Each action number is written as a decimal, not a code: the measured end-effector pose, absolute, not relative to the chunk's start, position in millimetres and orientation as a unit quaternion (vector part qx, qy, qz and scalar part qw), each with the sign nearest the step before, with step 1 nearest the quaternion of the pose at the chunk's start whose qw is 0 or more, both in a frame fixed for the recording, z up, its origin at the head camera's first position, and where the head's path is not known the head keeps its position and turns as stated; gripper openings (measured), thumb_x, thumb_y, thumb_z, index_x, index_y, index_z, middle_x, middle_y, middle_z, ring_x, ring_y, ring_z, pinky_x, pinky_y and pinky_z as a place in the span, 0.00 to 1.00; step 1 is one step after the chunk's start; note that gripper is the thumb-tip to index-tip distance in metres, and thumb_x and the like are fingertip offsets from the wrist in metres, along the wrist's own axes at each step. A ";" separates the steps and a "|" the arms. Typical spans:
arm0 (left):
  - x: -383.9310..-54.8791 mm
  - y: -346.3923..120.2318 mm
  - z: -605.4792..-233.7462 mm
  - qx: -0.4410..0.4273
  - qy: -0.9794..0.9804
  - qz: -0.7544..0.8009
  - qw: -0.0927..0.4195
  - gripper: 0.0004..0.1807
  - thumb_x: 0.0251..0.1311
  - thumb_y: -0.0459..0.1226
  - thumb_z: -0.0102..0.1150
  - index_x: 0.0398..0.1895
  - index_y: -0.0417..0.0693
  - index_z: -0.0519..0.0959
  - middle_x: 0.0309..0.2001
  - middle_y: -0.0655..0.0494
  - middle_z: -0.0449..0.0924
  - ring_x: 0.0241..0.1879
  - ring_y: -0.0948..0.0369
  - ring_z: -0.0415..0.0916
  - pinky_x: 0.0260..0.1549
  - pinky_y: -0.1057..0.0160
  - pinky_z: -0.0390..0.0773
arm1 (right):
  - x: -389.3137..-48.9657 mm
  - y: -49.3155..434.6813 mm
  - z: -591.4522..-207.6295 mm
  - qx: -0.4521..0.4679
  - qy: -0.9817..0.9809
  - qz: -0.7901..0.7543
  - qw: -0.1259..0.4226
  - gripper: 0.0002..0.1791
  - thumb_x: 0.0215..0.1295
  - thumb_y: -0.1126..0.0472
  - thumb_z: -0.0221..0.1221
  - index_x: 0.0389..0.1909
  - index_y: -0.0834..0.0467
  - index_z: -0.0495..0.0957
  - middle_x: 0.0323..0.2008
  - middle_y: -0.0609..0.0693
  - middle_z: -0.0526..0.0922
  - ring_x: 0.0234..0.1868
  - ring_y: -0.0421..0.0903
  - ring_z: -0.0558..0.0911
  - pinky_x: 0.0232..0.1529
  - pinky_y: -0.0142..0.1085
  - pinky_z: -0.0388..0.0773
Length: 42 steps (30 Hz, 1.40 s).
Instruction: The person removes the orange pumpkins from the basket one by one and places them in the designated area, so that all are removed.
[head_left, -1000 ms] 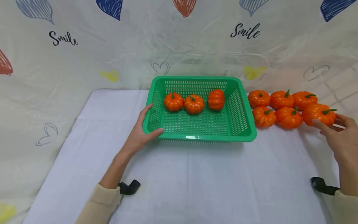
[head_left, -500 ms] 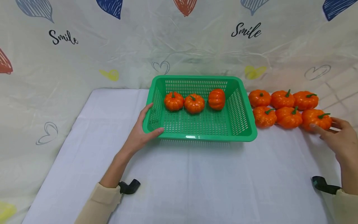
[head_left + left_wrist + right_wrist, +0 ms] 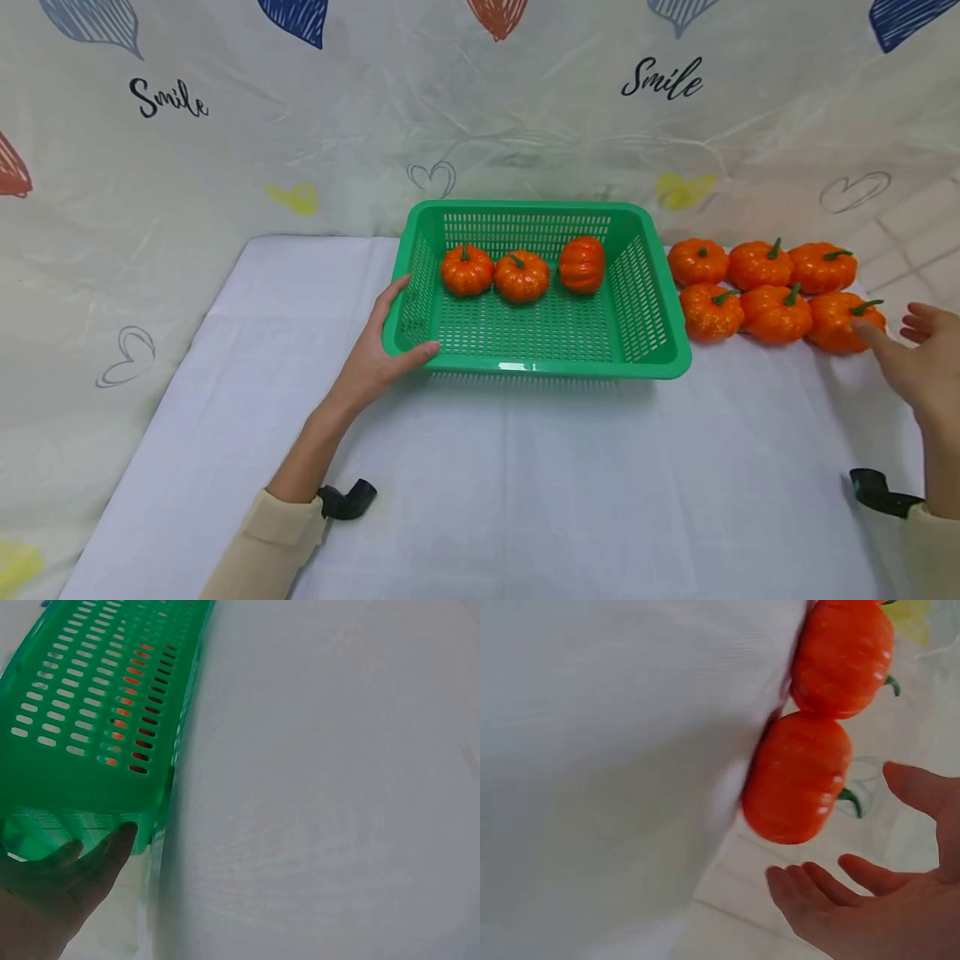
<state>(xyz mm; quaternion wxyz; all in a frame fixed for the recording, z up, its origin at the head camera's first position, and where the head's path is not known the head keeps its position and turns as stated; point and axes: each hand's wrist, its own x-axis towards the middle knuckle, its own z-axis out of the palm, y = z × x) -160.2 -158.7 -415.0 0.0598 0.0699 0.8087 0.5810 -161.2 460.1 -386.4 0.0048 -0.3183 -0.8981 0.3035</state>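
My left hand [image 3: 382, 358] holds the near left corner of a green plastic basket [image 3: 517, 367], thumb over the front rim and fingers along the left side. Its fingertips lie against the basket's end wall in the left wrist view. Three small orange pumpkins, among them a middle one [image 3: 521, 277], lie in the basket; the rightmost is tipped over. My right hand [image 3: 911, 358] is beside the end pumpkin [image 3: 799, 780] of the near row, fingers spread and holding nothing. A gap shows between the fingers and that pumpkin in the right wrist view.
Several more pumpkins [image 3: 776, 315] stand in two rows right of the basket, the nearest close to its right wall. A white cloth [image 3: 510, 483] covers the table. Behind rises a patterned plastic sheet [image 3: 525, 108].
My right hand has set a pumpkin down at the right end of the near row, let go and drawn back to the right. My left hand and the basket have stayed put.
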 end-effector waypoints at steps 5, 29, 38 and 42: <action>-160.2 -158.7 -415.3 0.072 0.807 0.583 0.059 0.50 0.61 0.52 0.70 0.80 0.87 0.48 0.84 0.67 0.44 0.80 0.52 0.51 0.75 0.35 0.60 | -161.7 429.8 -362.8 -0.338 -0.893 0.287 0.082 0.37 0.79 0.43 0.45 0.84 0.46 0.47 0.84 0.54 0.52 0.82 0.57 0.59 0.80 0.41 0.61; -160.2 -158.5 -415.4 0.074 0.808 0.582 0.058 0.51 0.61 0.52 0.70 0.80 0.85 0.48 0.83 0.67 0.45 0.79 0.53 0.52 0.74 0.36 0.62 | -184.1 308.3 -313.3 0.024 -0.931 0.360 0.056 0.34 0.72 0.46 0.64 0.75 0.47 0.68 0.68 0.54 0.74 0.58 0.46 0.78 0.40 0.09 0.69; -159.8 -157.9 -414.2 0.071 0.807 0.583 0.061 0.51 0.61 0.52 0.70 0.80 0.85 0.48 0.84 0.68 0.45 0.79 0.53 0.52 0.74 0.36 0.61 | -202.2 270.1 -308.8 0.102 -0.927 0.360 0.015 0.35 0.70 0.50 0.67 0.73 0.57 0.69 0.70 0.60 0.71 0.65 0.62 0.77 0.42 0.07 0.67; -160.0 -157.5 -414.0 0.070 0.805 0.585 0.061 0.51 0.61 0.50 0.70 0.80 0.85 0.48 0.84 0.68 0.45 0.79 0.53 0.52 0.74 0.35 0.61 | -209.3 259.9 -307.9 0.115 -0.929 0.351 -0.005 0.35 0.69 0.48 0.67 0.72 0.58 0.69 0.69 0.60 0.72 0.66 0.64 0.78 0.52 0.21 0.81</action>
